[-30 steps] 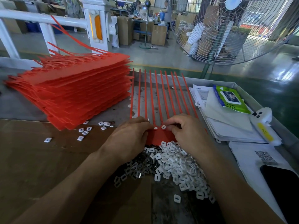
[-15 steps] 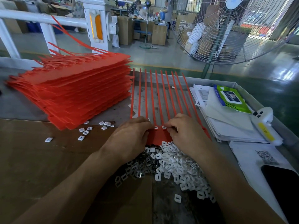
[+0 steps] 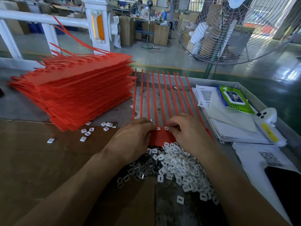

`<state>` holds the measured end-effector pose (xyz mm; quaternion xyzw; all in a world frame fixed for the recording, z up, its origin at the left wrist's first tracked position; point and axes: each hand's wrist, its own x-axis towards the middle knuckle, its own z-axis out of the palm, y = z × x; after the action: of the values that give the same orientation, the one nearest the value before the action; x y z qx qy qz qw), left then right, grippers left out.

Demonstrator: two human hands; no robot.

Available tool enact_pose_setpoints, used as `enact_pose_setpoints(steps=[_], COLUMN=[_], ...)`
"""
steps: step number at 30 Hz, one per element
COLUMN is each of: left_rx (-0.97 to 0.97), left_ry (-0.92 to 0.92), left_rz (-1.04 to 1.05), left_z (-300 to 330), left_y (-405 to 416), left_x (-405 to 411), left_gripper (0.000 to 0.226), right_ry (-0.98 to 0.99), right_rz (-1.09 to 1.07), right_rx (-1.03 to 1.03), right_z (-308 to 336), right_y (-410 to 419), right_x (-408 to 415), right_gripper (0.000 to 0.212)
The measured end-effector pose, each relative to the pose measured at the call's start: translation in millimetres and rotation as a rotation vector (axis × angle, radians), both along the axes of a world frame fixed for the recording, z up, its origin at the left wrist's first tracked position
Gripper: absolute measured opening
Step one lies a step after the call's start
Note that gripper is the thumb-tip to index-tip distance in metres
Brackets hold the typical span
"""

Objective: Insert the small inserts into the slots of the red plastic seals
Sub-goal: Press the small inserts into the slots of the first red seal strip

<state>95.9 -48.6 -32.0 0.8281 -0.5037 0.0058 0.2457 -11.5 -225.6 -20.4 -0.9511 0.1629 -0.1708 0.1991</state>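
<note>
Your worktop (image 3: 24, 168) carried, far and to the left, a tall stack of red seals (image 3: 78, 93), their straps pointing away from you, well apart from the job in hand. At the right edge lay a pile of papers (image 3: 228, 126) with a green wipes packet (image 3: 232, 100) on top and a white handheld device (image 3: 268, 128) beside it. Straight ahead lay the strip of red seals (image 3: 161, 136) you were filling: its flat head end sat between your hands, and its straps ran along the long axis directly away from you toward the far edge. Just near of that head end lay the loose heap of white inserts (image 3: 179, 165), touching the strip's near edge and under your wrists; no tray held them. A few stray inserts (image 3: 88, 132) sat to the left by the stack. Your left hand (image 3: 132, 141) rested on the strip's left part, fingers curled over it, apparently holding it down. Your right hand (image 3: 190, 132) was curled at the slots with fingertips together; whether it pinched an insert I could not tell. Two seated inserts (image 3: 162, 128) showed between your hands, so the remaining slots probably lay rightward, nearer your right hand.
</note>
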Motion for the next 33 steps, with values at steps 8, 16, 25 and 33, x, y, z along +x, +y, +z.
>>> enact_pose_setpoints(steps=[8, 16, 25, 33], left_rx=[0.0, -0.002, -0.007, 0.002], left_ry=[-0.012, -0.006, 0.014, 0.022], left_rz=[0.001, -0.003, -0.008, -0.01], left_z=[-0.4, 0.0, 0.1, 2.6], left_y=[0.3, 0.3, 0.7, -0.1], left_x=[-0.3, -0.6, -1.1, -2.6], left_gripper=[0.035, 0.035, 0.034, 0.036], right_ry=[-0.021, -0.003, 0.137, 0.224], right_rz=[-0.006, 0.034, 0.045, 0.011], right_rx=[-0.013, -0.069, -0.2, -0.397], right_z=[-1.4, 4.2, 10.7, 14.4], right_y=[-0.5, 1.0, 10.9, 27.8], right_x=[-0.1, -7.2, -10.1, -8.2], right_gripper=[0.015, 0.024, 0.035, 0.029])
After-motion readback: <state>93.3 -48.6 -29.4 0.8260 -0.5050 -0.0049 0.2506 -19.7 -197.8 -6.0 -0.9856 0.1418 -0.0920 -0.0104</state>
